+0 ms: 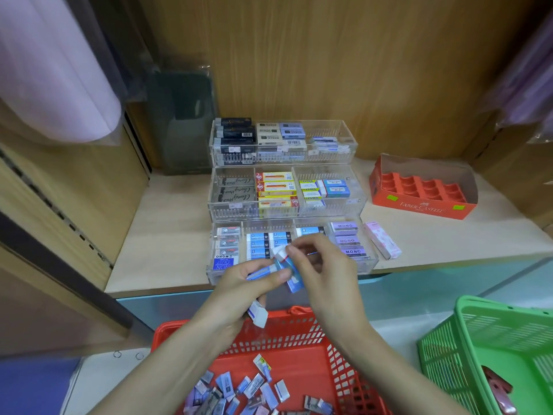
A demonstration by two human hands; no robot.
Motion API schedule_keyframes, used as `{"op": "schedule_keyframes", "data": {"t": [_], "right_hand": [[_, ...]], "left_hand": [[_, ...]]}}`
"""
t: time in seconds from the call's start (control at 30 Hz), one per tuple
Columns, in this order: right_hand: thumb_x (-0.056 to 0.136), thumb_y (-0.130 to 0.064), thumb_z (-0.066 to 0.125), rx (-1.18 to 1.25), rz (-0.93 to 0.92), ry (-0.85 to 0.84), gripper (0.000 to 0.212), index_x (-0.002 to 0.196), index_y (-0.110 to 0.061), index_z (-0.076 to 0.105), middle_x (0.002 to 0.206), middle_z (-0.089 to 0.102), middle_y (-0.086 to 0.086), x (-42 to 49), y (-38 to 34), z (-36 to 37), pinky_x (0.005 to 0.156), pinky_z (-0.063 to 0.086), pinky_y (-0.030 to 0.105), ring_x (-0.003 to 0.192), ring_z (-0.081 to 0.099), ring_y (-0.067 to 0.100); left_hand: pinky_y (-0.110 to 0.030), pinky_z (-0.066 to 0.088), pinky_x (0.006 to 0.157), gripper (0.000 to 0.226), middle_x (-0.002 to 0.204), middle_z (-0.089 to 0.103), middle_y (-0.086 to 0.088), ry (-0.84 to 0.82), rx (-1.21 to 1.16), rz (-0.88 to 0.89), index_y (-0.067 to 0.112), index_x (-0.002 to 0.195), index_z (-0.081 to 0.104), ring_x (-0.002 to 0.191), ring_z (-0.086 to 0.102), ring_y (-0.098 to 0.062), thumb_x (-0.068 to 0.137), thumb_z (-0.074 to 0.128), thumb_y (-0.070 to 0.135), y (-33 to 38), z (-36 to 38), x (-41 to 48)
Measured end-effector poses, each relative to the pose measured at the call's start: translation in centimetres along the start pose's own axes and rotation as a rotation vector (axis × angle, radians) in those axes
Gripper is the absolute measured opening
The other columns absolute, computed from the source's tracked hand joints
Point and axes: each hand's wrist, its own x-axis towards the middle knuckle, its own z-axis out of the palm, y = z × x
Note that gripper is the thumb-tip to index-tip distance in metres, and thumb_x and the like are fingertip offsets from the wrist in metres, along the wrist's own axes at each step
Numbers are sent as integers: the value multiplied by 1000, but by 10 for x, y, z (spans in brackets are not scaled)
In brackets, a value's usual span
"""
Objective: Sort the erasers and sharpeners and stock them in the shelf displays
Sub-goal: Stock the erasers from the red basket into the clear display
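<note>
My left hand point(239, 287) grips several blue-and-white erasers point(259, 316) in a bunch, just in front of the lowest clear display tray point(366, 263). My right hand point(321, 265) pinches one blue-and-white eraser point(287, 266) at the top of that bunch. Three stepped clear trays hold rows of boxed erasers; the middle tray point(213, 205) and top tray point(347, 130) stand behind. Below my arms a red basket point(299, 327) holds several loose erasers point(239, 393).
An orange Faber-Castell display box point(425, 205) with bare slots stands at the right of the shelf. A pink eraser box point(382, 239) lies beside the lowest tray. A green basket point(490, 348) sits at lower right. Wooden walls enclose the shelf.
</note>
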Motion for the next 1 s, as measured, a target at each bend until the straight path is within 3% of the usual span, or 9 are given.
{"op": "schedule_keyframes", "data": {"t": [0.1, 0.23, 0.33, 0.43, 0.53, 0.63, 0.73, 0.9, 1.0], "right_hand": [[88, -24, 61, -143, -96, -132, 24, 108, -16, 69, 98, 65, -4, 2, 1, -3, 82, 41, 9, 91, 57, 2], [87, -10, 65, 52, -12, -268, 40, 108, -43, 58, 105, 56, -6, 19, -6, -18, 89, 37, 8, 100, 54, -3], [85, -8, 65, 4, -38, -258, 35, 110, -33, 65, 106, 65, -5, 41, -3, -34, 90, 42, 16, 101, 58, 4], [84, -10, 67, -249, -111, -138, 27, 110, -14, 69, 108, 68, -1, 84, 8, -56, 89, 39, 18, 103, 59, 13], [82, -10, 68, -564, -202, -83, 23, 106, -7, 70, 105, 70, 9, 143, 23, -76, 83, 37, 22, 100, 61, 25], [83, -11, 65, -781, -199, -187, 18, 100, -10, 70, 102, 71, 9, 189, 44, -75, 84, 44, 33, 99, 62, 29], [85, -18, 61, -1016, -159, -295, 12, 95, -17, 68, 102, 70, 6, 205, 62, -65, 80, 36, 32, 100, 59, 29], [86, -20, 62, -1070, -180, -158, 15, 99, -20, 68, 111, 57, 3, 208, 71, -61, 79, 28, 32, 112, 47, 24], [87, -17, 58, -1139, -164, -152, 13, 96, -23, 65, 105, 63, 1, 214, 71, -55, 77, 24, 32, 110, 45, 23]], "left_hand": [[-11, 24, 34, 5, 51, 58, 2, 69, -48, 37, 9, 81, 67, 32, 32, 1, 83, 63, 10, -1, -1, 5], [-11, 25, 35, 7, 38, 49, 8, 95, -55, 93, 6, 88, 66, 31, 34, 1, 86, 61, 9, 10, 7, 11], [-12, 25, 35, 12, 39, 47, 11, 126, -87, 106, 5, 96, 67, 32, 33, 1, 85, 63, 9, 17, 16, 24], [-15, 21, 35, 14, 40, 35, 8, 175, -112, 100, 5, 96, 69, 34, 27, -3, 84, 65, 12, 16, 17, 41], [-16, 21, 37, 19, 43, 31, 3, 196, -108, 89, 3, 98, 69, 37, 26, -5, 84, 66, 15, 12, 9, 51], [-18, 19, 38, 23, 45, 29, 1, 208, -135, 70, 9, 104, 69, 38, 24, -8, 84, 66, 18, 8, 2, 55], [-16, 21, 37, 21, 41, 37, 6, 204, -150, 77, 10, 104, 69, 38, 25, -7, 85, 64, 17, 6, 0, 58], [-16, 32, 47, 30, 41, 37, 6, 206, -174, 53, 11, 109, 67, 36, 29, -8, 81, 67, 20, 5, 3, 62], [-24, 30, 56, 40, 46, 28, 1, 210, -198, 37, 13, 110, 68, 38, 27, -10, 72, 70, 27, 5, 5, 62]]}}
